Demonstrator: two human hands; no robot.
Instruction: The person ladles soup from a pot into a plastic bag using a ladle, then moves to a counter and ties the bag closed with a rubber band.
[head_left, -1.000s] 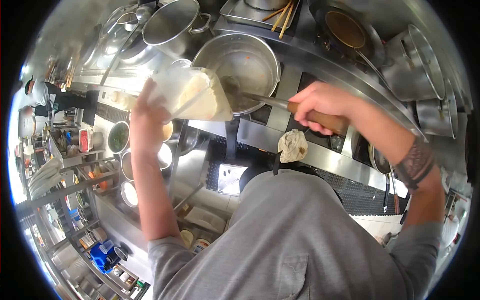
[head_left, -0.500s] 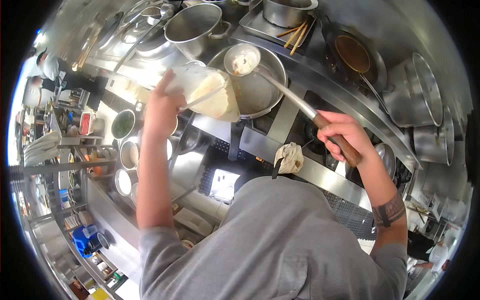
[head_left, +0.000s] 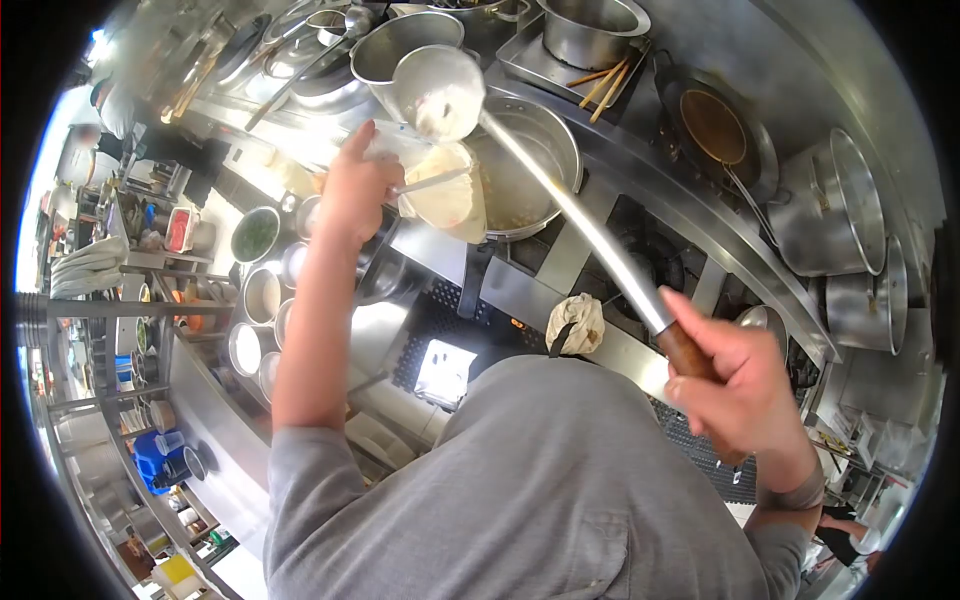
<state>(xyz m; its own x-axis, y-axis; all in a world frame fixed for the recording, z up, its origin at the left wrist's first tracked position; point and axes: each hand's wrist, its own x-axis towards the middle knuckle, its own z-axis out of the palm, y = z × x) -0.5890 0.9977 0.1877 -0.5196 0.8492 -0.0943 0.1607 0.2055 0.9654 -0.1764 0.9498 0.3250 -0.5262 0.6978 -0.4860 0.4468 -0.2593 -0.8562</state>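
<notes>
My right hand is wrapped round the wooden handle of a long metal ladle. The ladle's bowl, with pale residue in it, is raised above a clear plastic bag of pale, creamy food. My left hand grips the bag near its top, where a thin metal utensil also crosses it; its index finger sticks out. Behind the bag stands a wide metal pot, partly hidden, with small bits on its bottom.
A crumpled cloth lies on the stove's front edge. A dark pan and stacked metal pots are at the right. Round containers stand at the left, near a shelf rack. Other people are at the far left and lower right.
The ladle has come up out of the pot and moved left over the bag. My right hand has moved down and to the right. My left hand and the bag have shifted slightly right.
</notes>
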